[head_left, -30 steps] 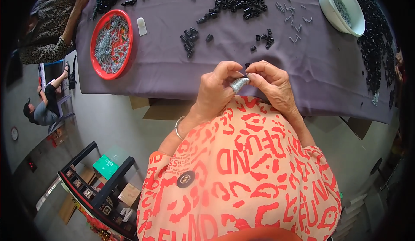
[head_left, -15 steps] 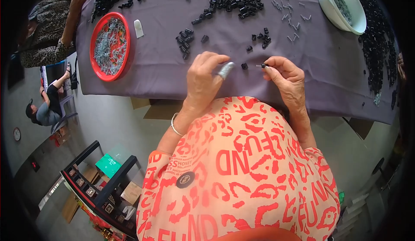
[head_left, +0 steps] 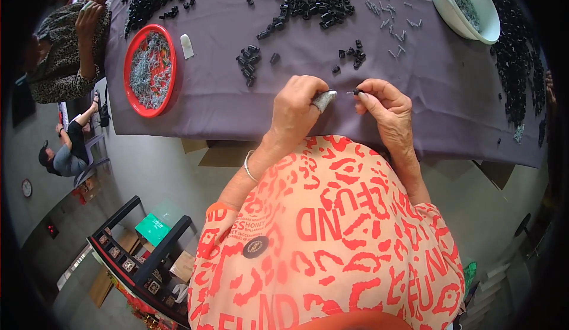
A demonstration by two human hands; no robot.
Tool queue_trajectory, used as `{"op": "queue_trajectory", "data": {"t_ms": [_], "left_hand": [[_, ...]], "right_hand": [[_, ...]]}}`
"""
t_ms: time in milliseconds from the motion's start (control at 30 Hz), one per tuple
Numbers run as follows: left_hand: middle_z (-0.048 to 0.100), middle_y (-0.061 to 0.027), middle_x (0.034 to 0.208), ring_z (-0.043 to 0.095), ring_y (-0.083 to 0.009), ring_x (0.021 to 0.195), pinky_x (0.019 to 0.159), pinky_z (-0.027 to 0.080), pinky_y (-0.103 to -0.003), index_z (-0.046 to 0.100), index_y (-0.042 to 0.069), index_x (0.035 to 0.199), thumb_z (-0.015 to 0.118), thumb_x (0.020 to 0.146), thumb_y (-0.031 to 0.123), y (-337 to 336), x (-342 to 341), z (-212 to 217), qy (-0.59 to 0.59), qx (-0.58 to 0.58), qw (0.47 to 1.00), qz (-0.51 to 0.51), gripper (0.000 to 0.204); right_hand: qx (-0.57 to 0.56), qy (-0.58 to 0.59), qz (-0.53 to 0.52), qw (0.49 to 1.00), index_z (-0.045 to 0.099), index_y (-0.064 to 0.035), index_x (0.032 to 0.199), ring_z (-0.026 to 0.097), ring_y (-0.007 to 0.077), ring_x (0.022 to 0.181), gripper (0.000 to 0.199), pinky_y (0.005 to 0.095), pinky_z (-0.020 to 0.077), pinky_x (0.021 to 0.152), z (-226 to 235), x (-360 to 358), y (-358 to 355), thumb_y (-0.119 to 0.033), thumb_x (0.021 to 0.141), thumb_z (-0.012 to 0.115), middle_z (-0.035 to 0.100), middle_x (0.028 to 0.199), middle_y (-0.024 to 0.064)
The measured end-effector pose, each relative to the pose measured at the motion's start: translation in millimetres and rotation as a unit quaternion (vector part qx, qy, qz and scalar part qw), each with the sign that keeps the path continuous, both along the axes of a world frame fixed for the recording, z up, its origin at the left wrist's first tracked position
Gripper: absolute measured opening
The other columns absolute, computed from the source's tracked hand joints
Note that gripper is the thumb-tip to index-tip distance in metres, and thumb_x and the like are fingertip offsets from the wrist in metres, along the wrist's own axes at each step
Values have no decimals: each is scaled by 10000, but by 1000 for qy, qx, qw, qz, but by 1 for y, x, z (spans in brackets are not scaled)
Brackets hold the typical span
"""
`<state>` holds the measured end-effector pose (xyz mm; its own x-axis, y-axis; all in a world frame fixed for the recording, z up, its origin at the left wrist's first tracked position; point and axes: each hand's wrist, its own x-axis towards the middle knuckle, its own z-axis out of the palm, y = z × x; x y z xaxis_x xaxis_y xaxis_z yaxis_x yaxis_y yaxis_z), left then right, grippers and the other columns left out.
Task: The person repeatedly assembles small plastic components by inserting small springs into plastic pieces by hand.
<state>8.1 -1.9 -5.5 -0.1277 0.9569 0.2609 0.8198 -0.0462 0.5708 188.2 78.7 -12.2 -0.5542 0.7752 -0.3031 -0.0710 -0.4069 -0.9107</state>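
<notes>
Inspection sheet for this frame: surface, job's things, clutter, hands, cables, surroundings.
Surface: table under purple cloth.
Job's things: silvery tool in left hand; small black plastic piece pinched by right hand.
Clutter: heaps of black plastic pieces, loose grey metal pins, round red tray and white bowl of pins.
Hands: left hand, right hand, apart.
Cables: nothing seen.
Surroundings: another person's hand, far left.

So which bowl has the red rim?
The round dish at the table's left end, full of small grey metal bits. The other bowl, at the far right, is white, and sits far from both hands.
</notes>
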Motion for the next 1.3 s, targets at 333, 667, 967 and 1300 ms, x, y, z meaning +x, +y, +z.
{"op": "queue_trajectory", "data": {"t_ms": [333, 667, 967, 1300], "left_hand": [[656, -94, 1008, 644, -142, 837, 700, 536, -256, 597, 1, 1152, 667, 826, 53, -10, -7, 17, -723, -127, 674, 82, 337], [651, -101, 1018, 649, -149, 851, 700, 537, -268, 615, 3, 1131, 662, 841, 92, -19, -6, 19, -742, -107, 661, 48, 307], [638, -92, 1025, 625, -123, 806, 682, 538, -255, 579, -7, 1187, 604, 892, 125, -27, -1, 13, -783, -86, 615, 30, 324], [621, -75, 1025, 613, -118, 843, 741, 525, -264, 545, -20, 1173, 598, 885, 48, -30, 2, 17, -725, -91, 678, 77, 301]], "right_hand": [[9, -20, -13, 1000, 624, 10, 1018, 593, 77, 702, 152, 207, 483, 657, 4, -2, -4, -51, 878, 622, 653, 853, 34], [27, -34, -11, 999, 622, 9, 1021, 592, 77, 716, 156, 206, 482, 664, 4, -3, -6, -59, 880, 623, 654, 850, 32], [59, -10, -14, 998, 619, 13, 1032, 595, 82, 749, 158, 198, 475, 686, 20, -8, -8, -39, 882, 615, 654, 878, 37], [213, -41, 47, 975, 590, 43, 1006, 577, 72, 778, 142, 197, 468, 712, 39, -26, -19, 68, 868, 571, 597, 907, 26]]}}
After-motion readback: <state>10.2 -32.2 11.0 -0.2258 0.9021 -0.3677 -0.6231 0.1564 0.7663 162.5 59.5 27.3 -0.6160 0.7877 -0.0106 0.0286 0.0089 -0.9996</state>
